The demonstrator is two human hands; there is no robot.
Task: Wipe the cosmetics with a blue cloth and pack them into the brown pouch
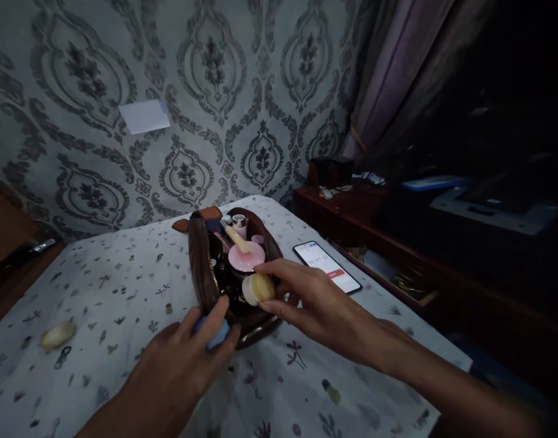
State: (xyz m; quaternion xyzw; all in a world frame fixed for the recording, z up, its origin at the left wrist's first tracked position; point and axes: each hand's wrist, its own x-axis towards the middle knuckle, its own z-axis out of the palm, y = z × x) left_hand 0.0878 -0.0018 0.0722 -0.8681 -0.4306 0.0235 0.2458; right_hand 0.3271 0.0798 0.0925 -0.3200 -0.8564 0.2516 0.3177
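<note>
A brown zippered cosmetic bag (pixel 200 267) stands unzipped on the bed, filled with toiletries. Between the thumb and fingers of my right hand (pixel 306 295) is a small jar with a yellow lid (pixel 259 288), held tilted over the bag's opening. My left hand (pixel 183 359) is at the bag's near left edge, its fingers closed around a small blue object (pixel 217 334); its kind is mostly hidden. In the bag I see a round pink-topped container (pixel 247 258), a cream-coloured handle (pixel 237 239) lying across it and a silver-capped bottle (pixel 239 222).
A phone (pixel 327 266) with a lit screen lies right of the bag. A pale yellowish oval object (pixel 58 336) rests at the far left of the patterned sheet (pixel 124 286). Dark wooden furniture (pixel 352 225) with an open drawer (pixel 392 277) stands along the right side.
</note>
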